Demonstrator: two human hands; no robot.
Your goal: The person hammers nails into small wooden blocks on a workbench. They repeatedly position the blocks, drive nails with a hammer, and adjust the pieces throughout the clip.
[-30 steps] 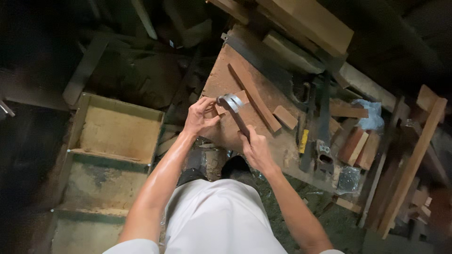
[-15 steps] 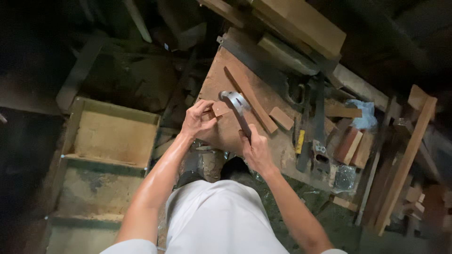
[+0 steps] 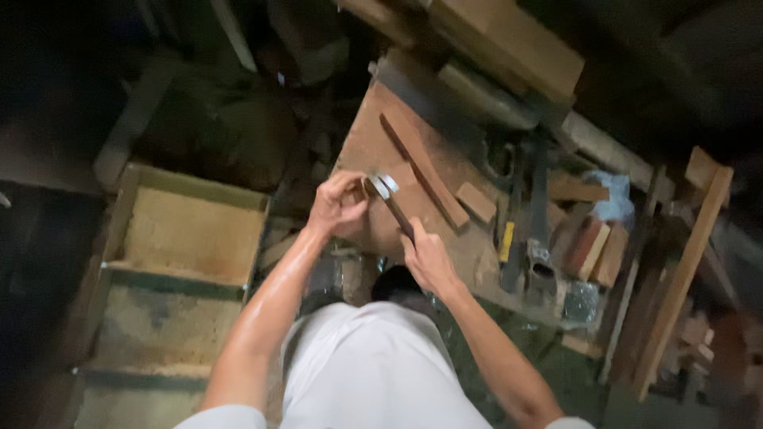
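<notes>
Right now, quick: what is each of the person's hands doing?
Left hand: fingers closed, pinching a small wooden piece against the workbench.
Right hand: closed around the handle of a hammer.

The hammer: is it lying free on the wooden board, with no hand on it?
No, the right hand grips the handle of the hammer.

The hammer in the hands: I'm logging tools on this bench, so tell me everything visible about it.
The hammer has a shiny metal head and a dark, slim handle. It lies slanted over the brown wooden board, head toward the far left. The right hand grips the handle's near end; the left hand pinches something small beside the head. Blur hides finer detail.
</notes>
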